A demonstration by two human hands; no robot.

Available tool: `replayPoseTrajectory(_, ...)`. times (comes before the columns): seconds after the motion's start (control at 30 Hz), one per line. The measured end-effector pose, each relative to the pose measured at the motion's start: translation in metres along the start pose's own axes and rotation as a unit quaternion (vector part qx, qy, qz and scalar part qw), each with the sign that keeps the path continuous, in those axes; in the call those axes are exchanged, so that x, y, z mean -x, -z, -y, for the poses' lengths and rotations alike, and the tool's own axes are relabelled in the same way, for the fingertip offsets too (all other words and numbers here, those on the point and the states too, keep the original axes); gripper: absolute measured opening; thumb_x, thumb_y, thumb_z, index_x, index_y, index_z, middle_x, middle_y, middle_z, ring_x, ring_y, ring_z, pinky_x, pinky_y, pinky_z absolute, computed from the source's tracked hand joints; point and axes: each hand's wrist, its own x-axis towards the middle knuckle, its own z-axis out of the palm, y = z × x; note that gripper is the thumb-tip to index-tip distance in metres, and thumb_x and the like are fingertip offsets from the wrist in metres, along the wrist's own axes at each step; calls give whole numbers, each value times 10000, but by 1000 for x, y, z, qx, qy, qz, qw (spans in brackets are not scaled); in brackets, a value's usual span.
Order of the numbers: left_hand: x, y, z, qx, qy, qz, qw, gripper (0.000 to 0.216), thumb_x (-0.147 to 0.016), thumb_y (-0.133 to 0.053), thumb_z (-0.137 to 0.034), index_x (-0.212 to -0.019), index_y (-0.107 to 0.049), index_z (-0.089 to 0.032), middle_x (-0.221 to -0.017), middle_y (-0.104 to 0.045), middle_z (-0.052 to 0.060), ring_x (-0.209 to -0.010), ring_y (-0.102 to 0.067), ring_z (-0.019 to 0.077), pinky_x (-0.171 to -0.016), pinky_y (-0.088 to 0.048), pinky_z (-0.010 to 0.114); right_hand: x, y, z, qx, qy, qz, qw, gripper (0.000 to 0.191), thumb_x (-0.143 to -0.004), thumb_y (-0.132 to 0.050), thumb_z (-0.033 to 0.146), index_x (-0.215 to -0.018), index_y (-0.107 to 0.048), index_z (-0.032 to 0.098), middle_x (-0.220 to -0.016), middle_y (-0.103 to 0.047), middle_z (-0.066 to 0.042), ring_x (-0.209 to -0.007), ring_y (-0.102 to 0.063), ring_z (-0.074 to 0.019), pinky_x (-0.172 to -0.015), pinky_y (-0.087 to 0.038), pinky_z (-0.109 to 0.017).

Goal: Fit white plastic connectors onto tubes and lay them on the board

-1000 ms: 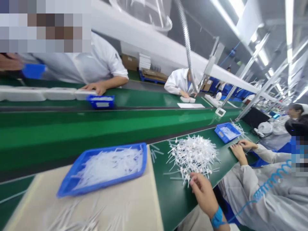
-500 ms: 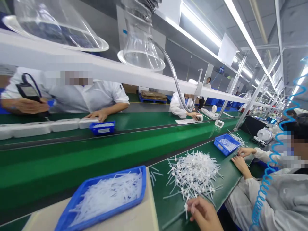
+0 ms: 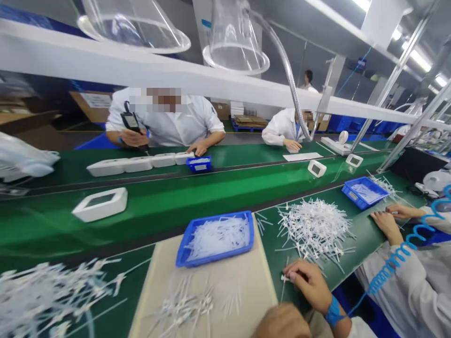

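Currently, the right hand [image 3: 309, 285] has its thumb and fingertips pinched on a small white jointed piece [image 3: 284, 278], with thin strips sticking out above and below it; the piece sits just beside the near edge of a large heap of white strips [image 3: 315, 227] on the dark green bench [image 3: 367, 236]; a blue wristband [image 3: 333, 311] circles that wrist, and a coiled blue cord [image 3: 394, 264] stretches off to the right from near it; the left hand [image 3: 282, 323] is blurred and cut by the bottom edge of the view, so whether it grips anything I cannot tell; it lies near the right hand, in front of the right side of a beige board [image 3: 256, 281]; a blue tray [image 3: 251, 232] full of pale strips stands at the far end of that board, and jointed white pieces [image 3: 185, 303] are strewn over its near part; another white heap [image 3: 45, 295] spreads at the lower left; beyond runs a bright green belt [image 3: 169, 195] carrying a white device [image 3: 102, 204] with a dark screen; across it, a person in a white coat [image 3: 192, 119] holds a black tool [image 3: 131, 121] above a row of white housings [image 3: 137, 164]; at the right, a co-worker's hands [image 3: 389, 226] rest near a smaller blue bin [image 3: 354, 198]
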Motion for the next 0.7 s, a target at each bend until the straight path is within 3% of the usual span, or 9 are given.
replayPoseTrajectory(0.1,8,7,-4,-7,77,-121,990,247,-1036,-545,-283,-1214,-710,-330,-1118,-735,131,-1047,-685,352,-903,-613,567,0,5,3,-24,0,3,1000,334,-1079,-624,480,-952,-801,227,-1055,-838,-95,-998,-775,-255,-932,-567,-399)
replayPoseTrajectory(0.2,6,19,3,-24,109,-208,972,339,-992,-515,-202,-1273,-676,-303,-1218,-698,146,-1094,-658,358,-943,-595,572,-1,6,5,-35,6,-16,999,354,-1087,-615,488,-913,-770,222,-1017,-816,-85,-967,-758,-240,-904,-566,-379)
replayPoseTrajectory(0.37,6,20,23,-52,105,-206,971,484,-877,-543,-45,-1268,-691,-289,-1308,-690,131,-1188,-640,346,-1014,-585,539,-2,2,-2,-26,14,-92,995,435,-1063,-630,582,-883,-773,213,-920,-745,-76,-895,-708,-238,-834,-552,-366)
replayPoseTrajectory(0.53,9,22,23,-59,94,-179,978,459,-934,-469,37,-1228,-686,-242,-1265,-720,98,-1172,-624,280,-1018,-565,459,-1,-4,-14,-149,-104,-87,980,531,-935,-751,719,-1008,-767,193,-750,-710,-32,-602,-607,-172,-573,-490,-285)
replayPoseTrajectory(0.7,8,28,16,-64,92,-190,975,391,-951,-533,7,-1194,-724,-234,-1188,-739,89,-1110,-635,266,-961,-553,414,0,-7,-12,-197,-117,-78,970,502,-894,-827,678,-1002,-760,192,-811,-758,-58,-683,-682,-198,-631,-553,-299)
